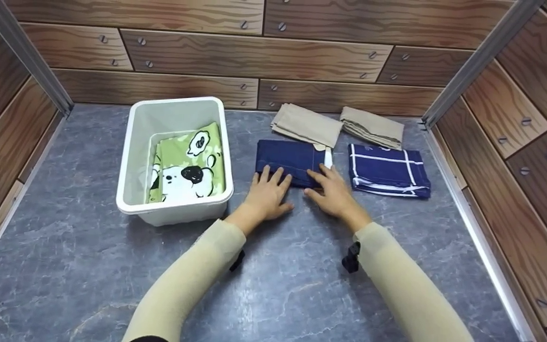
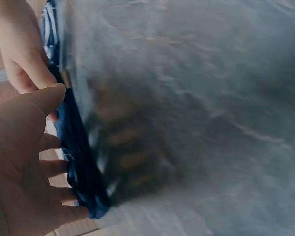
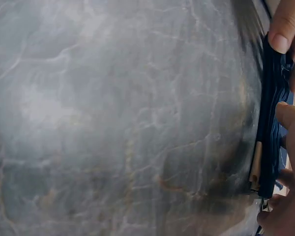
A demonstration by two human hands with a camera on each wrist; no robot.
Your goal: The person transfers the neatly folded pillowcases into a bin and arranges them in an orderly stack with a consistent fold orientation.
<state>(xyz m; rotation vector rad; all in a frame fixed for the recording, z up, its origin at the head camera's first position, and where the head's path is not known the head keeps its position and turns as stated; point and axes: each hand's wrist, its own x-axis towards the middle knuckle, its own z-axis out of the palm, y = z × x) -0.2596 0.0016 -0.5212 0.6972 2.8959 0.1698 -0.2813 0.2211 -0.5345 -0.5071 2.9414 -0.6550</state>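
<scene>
Navy folded cloth point(image 1: 287, 159) is lain near the middle of the bench point(image 1: 278, 275), its near edge pressed flat by the left hand point(image 1: 266, 194) and right hand point(image 1: 333, 192), fingers spread and straight, nothing clamped. A grasp seems to be under preparation; fingers would need curling under the edge. Beside it are seen a checked cloth point(image 1: 387, 168) and a white bin point(image 1: 131, 156); beige cloths point(image 1: 306, 124) lie toward the far edge.

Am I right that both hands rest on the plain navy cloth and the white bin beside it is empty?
Not quite: the head view shows the white bin holds a folded green cartoon cloth. Both the left hand and right hand do rest on the plain navy cloth.
</scene>
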